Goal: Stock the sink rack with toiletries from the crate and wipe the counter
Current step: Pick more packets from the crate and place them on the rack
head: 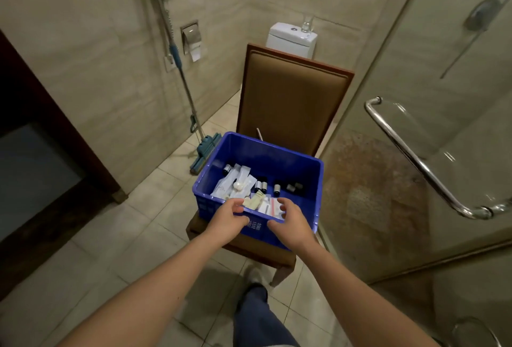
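Directly behind the crate [277,158] rises a chair back [291,97].

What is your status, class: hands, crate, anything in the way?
Left hand and right hand both grip near rim of blue crate. Crate sits on chair, packets and small bottles inside. Nothing blocking; mop leans on wall, aside.

I count one blue crate [277,158], one chair [291,97], one mop [203,150], one toilet [291,38] and one glass [306,24]. Inside the crate I see six small dark bottles [277,188]; the white packets [230,183] overlap, so I cannot count them. Two hands: left hand [227,222], right hand [293,224].
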Demonstrator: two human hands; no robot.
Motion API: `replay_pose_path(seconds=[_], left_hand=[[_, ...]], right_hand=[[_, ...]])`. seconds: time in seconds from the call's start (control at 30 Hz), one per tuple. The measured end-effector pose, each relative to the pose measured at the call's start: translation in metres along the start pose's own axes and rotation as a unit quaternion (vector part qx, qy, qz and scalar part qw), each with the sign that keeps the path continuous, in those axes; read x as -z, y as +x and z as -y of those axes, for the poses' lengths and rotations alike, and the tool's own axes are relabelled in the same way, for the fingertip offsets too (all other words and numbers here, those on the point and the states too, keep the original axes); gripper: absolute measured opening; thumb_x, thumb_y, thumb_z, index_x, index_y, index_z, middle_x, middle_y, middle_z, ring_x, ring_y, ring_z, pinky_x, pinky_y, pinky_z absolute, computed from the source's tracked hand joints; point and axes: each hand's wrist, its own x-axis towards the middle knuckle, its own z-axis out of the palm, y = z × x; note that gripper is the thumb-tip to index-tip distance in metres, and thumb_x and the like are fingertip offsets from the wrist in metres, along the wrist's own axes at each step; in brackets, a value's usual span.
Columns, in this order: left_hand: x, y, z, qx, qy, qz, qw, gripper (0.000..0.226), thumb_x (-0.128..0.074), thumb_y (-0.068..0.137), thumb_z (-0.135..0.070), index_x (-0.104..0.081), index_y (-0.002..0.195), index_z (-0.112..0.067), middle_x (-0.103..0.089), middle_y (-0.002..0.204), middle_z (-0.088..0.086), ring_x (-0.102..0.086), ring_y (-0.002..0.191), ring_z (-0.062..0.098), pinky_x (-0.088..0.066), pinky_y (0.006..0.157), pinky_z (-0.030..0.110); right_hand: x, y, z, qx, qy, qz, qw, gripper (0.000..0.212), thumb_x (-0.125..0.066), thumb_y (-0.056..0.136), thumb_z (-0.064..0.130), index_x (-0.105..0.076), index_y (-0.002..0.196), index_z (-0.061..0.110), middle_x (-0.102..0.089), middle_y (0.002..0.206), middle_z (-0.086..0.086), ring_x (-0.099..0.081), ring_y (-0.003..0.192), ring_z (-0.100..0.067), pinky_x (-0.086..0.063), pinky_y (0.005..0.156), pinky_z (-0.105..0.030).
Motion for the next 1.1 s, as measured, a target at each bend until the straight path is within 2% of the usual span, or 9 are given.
replay_pose_path(seconds=[0.23,0.37,0.4,0.47,0.57,0.67,0.8,0.93,1.1], left_hand=[[0.009,0.073,-0.01,0.03,0.003,-0.002,1.0,0.05,-0.062,0.09,-0.011,-0.045,0.136,-0.019,-0.055,0.122,-0.002,-0.052,0.109,0.012,-0.043,0.085,0.023],[0.004,0.121,-0.018,0.068,0.017,0.014,0.997,0.051,-0.062,0.091,-0.011,-0.043,0.137,-0.019,-0.054,0.122,-0.002,-0.052,0.108,0.013,-0.044,0.085,0.024],[0.001,0.133,-0.021,0.08,0.02,0.016,0.996,0.051,-0.062,0.091,-0.011,-0.043,0.137,-0.019,-0.053,0.121,-0.003,-0.052,0.107,0.012,-0.045,0.085,0.024],[-0.005,0.156,-0.025,0.105,0.027,0.017,0.994,0.05,-0.062,0.091,-0.011,-0.044,0.136,-0.02,-0.053,0.118,-0.005,-0.052,0.107,0.012,-0.046,0.086,0.025],[-0.017,0.186,-0.027,0.137,0.027,0.03,0.99,0.05,-0.062,0.09,-0.009,-0.044,0.136,-0.017,-0.053,0.117,-0.002,-0.055,0.107,0.016,-0.047,0.084,0.025],[-0.031,0.211,-0.02,0.164,0.028,0.049,0.985,0.05,-0.062,0.089,-0.009,-0.045,0.135,-0.018,-0.053,0.116,-0.001,-0.058,0.102,0.019,-0.05,0.072,0.025],[-0.049,0.235,-0.004,0.212,0.027,0.06,0.975,0.049,-0.063,0.086,-0.007,-0.048,0.131,-0.017,-0.054,0.115,0.0,-0.059,0.098,0.019,-0.051,0.083,0.033],[-0.067,0.254,0.021,0.234,0.037,0.083,0.968,0.047,-0.063,0.087,-0.008,-0.047,0.13,-0.017,-0.054,0.114,0.0,-0.056,0.097,0.015,-0.044,0.08,0.023],[-0.088,0.28,0.052,0.241,0.06,0.12,0.961,0.049,-0.062,0.088,-0.01,-0.046,0.133,-0.019,-0.053,0.115,-0.001,-0.057,0.1,0.016,-0.049,0.088,0.029]], right_hand=[[-0.008,0.081,0.008,0.002,0.005,0.03,1.0,0.066,-0.065,0.088,0.021,-0.035,0.146,0.025,-0.043,0.146,-0.001,-0.054,0.117,-0.016,-0.053,0.087,-0.033],[-0.002,0.135,-0.005,-0.036,0.019,0.046,0.998,0.064,-0.063,0.09,0.016,-0.035,0.147,0.023,-0.044,0.144,-0.001,-0.052,0.077,-0.01,-0.051,0.072,-0.029],[0.0,0.148,-0.011,-0.048,0.019,0.051,0.997,0.064,-0.063,0.09,0.016,-0.035,0.147,0.023,-0.043,0.145,-0.002,-0.052,0.079,-0.009,-0.048,0.069,-0.026],[0.002,0.171,-0.024,-0.073,0.027,0.064,0.995,0.065,-0.063,0.09,0.017,-0.034,0.148,0.023,-0.042,0.146,-0.003,-0.055,0.097,-0.014,-0.045,0.072,-0.024],[0.005,0.2,-0.044,-0.116,0.04,0.087,0.989,0.066,-0.065,0.088,0.018,-0.035,0.147,0.021,-0.042,0.146,-0.006,-0.054,0.119,-0.025,-0.05,0.088,-0.037],[0.003,0.221,-0.065,-0.153,0.048,0.104,0.982,0.066,-0.067,0.084,0.022,-0.04,0.144,0.02,-0.047,0.142,-0.005,-0.056,0.118,-0.024,-0.051,0.093,-0.041],[-0.012,0.241,-0.096,-0.201,0.047,0.125,0.97,0.062,-0.068,0.082,0.023,-0.044,0.14,0.02,-0.053,0.137,-0.005,-0.06,0.113,-0.023,-0.053,0.091,-0.043],[-0.032,0.257,-0.118,-0.24,0.055,0.132,0.96,0.061,-0.068,0.084,0.023,-0.043,0.14,0.019,-0.053,0.136,-0.006,-0.06,0.111,-0.024,-0.053,0.091,-0.041],[-0.056,0.278,-0.147,-0.275,0.061,0.119,0.952,0.063,-0.07,0.08,0.023,-0.045,0.137,0.022,-0.053,0.134,-0.004,-0.062,0.107,-0.024,-0.055,0.088,-0.043]])
